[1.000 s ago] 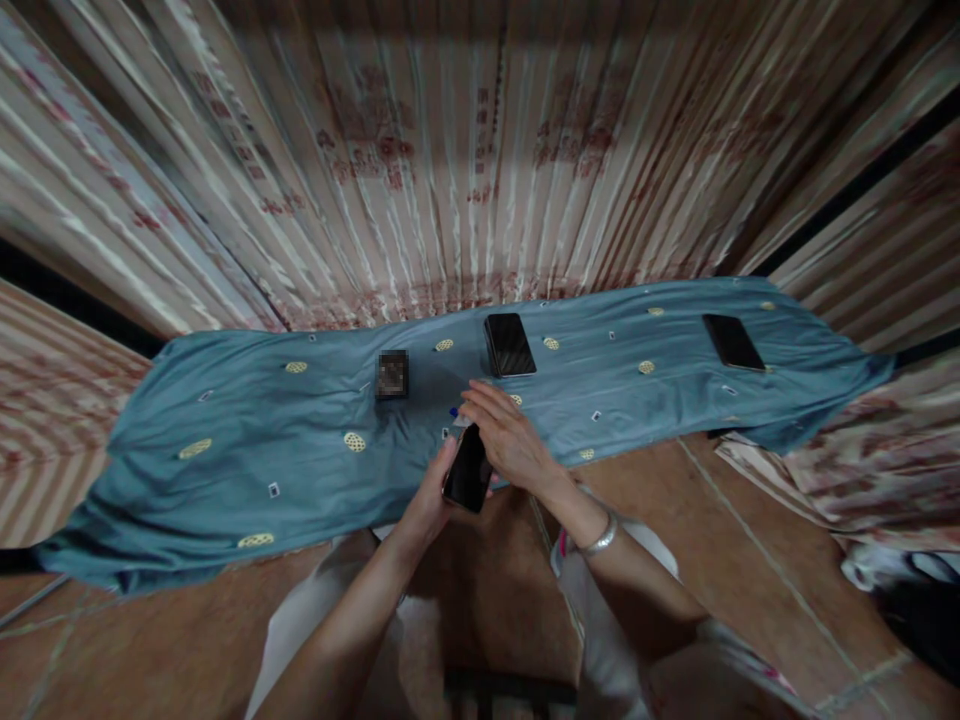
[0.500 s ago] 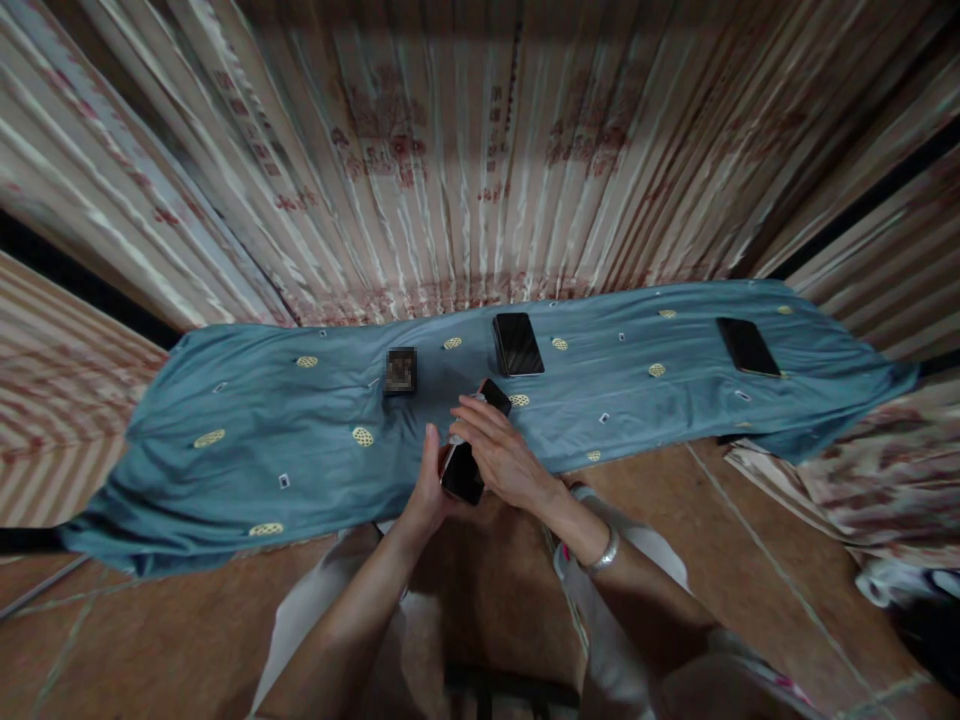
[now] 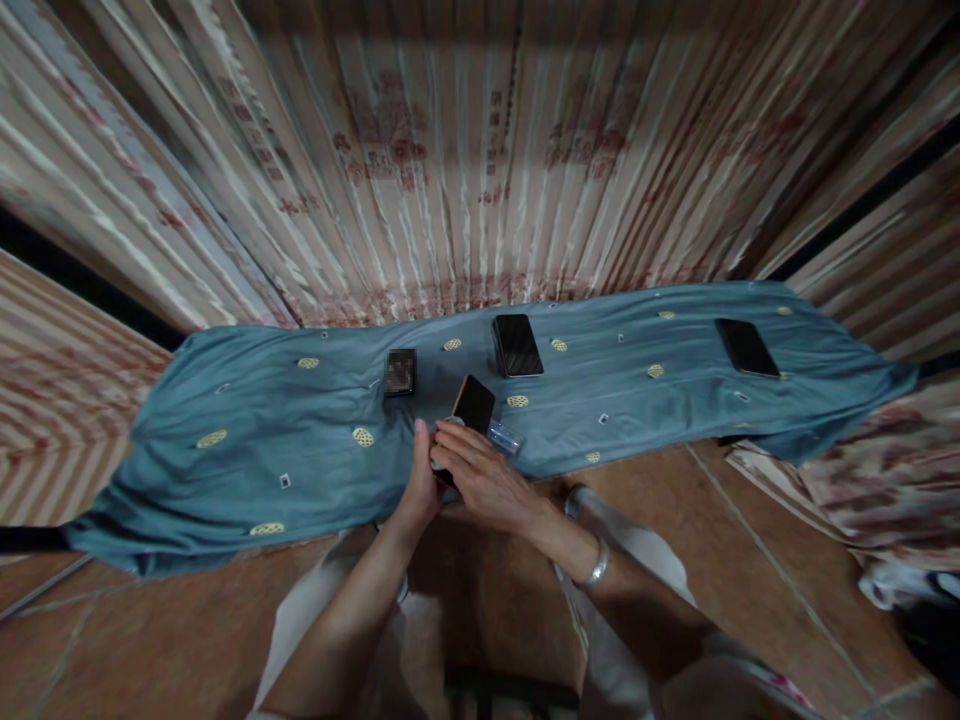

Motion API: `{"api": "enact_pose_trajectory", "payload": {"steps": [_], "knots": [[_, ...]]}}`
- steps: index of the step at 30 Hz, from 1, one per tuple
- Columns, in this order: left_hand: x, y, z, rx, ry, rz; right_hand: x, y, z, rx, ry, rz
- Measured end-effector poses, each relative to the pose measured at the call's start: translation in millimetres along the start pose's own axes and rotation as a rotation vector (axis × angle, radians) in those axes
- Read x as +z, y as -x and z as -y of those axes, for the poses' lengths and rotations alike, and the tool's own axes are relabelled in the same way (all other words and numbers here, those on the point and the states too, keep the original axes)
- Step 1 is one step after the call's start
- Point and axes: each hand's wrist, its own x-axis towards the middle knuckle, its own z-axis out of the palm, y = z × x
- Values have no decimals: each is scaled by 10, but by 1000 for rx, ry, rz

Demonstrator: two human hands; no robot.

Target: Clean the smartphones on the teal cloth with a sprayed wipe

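A black phone (image 3: 474,404) is held at the near edge of the blue cloth, tilted up to the right. My left hand (image 3: 421,484) grips its lower end, thumb pointing up. My right hand (image 3: 486,480) lies across the phone's lower part, fingers together over a small greyish-white thing, mostly hidden, pressed on the screen. Just right of the phone, a small clear bluish item (image 3: 505,436) rests on the cloth.
A small dark box (image 3: 400,372) sits on the blue cloth (image 3: 247,400) to the left. A dark phone-like slab (image 3: 517,345) lies behind the hands, another dark slab (image 3: 748,347) far right. A striped curtain (image 3: 450,200) hangs behind.
My right hand has slid down and left along the phone, baring more of its upper part. The clear bluish item now shows beside the phone.
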Motion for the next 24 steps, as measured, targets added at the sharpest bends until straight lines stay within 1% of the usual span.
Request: {"api": "enact_pose_trajectory", "payload": {"steps": [2,4,7,9,11,14,18,24], "knots": [[55,33,5,43,-13,-25,-32,-7,-78,17,22,-5],[95,68,16,48,-47,-9,-74,-16,-170,56,46,-18],[106,112,41,-37,-163,21,-138,-30,-310,119,92,-50],[99,133,55,-90,-246,62,-178,-35,-391,155,123,-67],[98,148,63,-95,-288,114,-213,-35,-454,182,140,-83],[114,166,60,-72,-277,163,-256,-33,-520,206,120,-114],[134,201,35,-96,-235,201,-289,-38,-574,244,52,-177],[132,235,12,-95,-210,223,-284,-38,-639,383,-36,-249]]}}
